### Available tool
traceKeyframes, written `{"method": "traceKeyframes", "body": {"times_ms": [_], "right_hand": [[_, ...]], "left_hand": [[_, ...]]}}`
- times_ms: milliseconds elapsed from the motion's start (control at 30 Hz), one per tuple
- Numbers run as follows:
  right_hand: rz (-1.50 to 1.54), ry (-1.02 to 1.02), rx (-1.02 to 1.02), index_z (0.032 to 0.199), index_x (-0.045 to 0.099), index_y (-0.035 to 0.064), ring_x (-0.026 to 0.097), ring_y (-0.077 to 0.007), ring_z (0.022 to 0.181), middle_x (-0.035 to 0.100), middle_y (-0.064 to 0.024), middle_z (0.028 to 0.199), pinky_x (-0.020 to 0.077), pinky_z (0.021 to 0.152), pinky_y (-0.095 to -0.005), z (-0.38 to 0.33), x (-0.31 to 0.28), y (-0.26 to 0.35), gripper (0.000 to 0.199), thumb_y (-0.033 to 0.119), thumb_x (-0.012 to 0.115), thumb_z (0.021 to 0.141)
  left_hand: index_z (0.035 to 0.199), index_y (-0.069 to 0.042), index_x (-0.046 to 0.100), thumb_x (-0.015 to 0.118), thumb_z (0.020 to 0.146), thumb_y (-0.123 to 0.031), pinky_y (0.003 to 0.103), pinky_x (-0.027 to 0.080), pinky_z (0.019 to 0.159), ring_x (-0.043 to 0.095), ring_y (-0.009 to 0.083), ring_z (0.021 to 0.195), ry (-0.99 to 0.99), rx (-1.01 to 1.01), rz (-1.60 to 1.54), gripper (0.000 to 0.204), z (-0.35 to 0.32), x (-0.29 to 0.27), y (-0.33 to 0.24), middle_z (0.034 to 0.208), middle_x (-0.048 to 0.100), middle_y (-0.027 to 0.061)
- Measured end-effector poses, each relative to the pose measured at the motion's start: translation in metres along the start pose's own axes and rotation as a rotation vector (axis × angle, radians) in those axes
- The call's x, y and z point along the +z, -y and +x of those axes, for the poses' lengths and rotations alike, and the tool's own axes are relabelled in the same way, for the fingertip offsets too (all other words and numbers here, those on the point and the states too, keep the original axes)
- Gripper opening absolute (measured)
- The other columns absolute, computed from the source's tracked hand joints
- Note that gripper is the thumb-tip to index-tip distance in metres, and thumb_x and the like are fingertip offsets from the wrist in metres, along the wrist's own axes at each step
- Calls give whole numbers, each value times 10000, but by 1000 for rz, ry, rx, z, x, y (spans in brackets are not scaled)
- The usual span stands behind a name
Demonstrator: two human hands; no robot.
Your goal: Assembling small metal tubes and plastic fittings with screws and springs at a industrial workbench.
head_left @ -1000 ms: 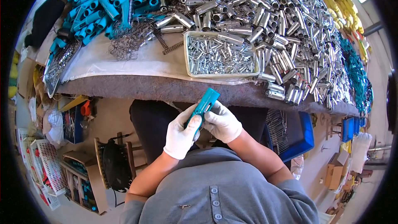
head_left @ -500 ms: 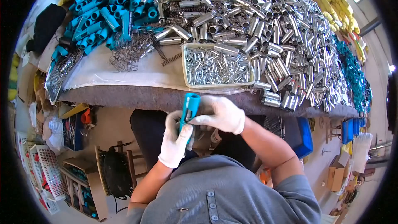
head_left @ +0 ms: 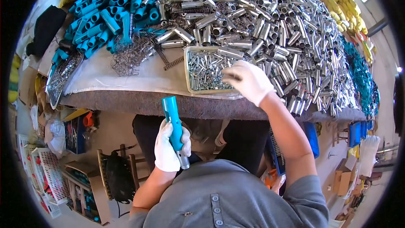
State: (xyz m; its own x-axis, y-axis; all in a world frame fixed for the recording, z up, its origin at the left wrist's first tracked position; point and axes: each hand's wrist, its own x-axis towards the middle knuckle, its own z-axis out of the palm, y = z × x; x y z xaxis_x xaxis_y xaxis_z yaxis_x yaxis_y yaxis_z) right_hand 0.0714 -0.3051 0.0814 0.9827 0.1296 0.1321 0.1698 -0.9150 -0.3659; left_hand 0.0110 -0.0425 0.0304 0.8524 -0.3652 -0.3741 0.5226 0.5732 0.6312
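My left hand, in a white glove, is wrapped round a teal plastic tube below the table's front edge. The tube stands nearly upright, with cut-outs in its side and a silver metal sleeve at its lower end. My right hand, also gloved, reaches over the right part of a shallow pale tray of small silver pins and screws. Its fingers stretch left, a little blurred, with a gap between them; I see nothing held there. Whether the fingertips touch the pins cannot be made out.
Shiny metal tubes are heaped behind and right of the tray. At the back left lies a pile of teal tubes, with tangled wire springs in front. A blue crate stands below the table's right side; a wooden chair is at lower left.
My right hand has let go of the teal tube and moved up and right to the tray. My left hand has kept the tube and shifted it left, so its metal end now shows.
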Motion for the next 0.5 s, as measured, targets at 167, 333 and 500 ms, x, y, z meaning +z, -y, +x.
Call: {"method": "traceKeyframes", "body": {"times_ms": [167, 333, 500], "right_hand": [[-36, 135, 44, 835, 696, 143, 606, -264, 854, 606, -61, 867, 481, 758, -364, 12, 15, -8, 122, 231, 619, 801], [49, -42, 63, 790, 684, 128, 625, -251, 805, 621, -51, 859, 497, 715, -336, 5, 16, -3, 79, 181, 627, 780], [310, -259, 161, 1003, 663, 98, 646, -259, 873, 649, -104, 975, 501, 789, -315, 5, 15, -16, 275, -9, 482, 827]], "left_hand": [[1079, -127, 480, 417, 948, -415, 279, 353, 350, 441, 164, 408, 162, -162, -159, 322, 11, -3, 8, 676, 493, 79], [1057, -124, 494, 443, 944, -407, 297, 381, 403, 477, 177, 461, 247, -275, -325, 309, 21, 2, 8, 795, 549, 80], [1093, -95, 482, 465, 943, -378, 320, 439, 529, 544, 184, 621, 155, -297, -321, 321, 24, 0, 8, 855, 576, 76]]}}
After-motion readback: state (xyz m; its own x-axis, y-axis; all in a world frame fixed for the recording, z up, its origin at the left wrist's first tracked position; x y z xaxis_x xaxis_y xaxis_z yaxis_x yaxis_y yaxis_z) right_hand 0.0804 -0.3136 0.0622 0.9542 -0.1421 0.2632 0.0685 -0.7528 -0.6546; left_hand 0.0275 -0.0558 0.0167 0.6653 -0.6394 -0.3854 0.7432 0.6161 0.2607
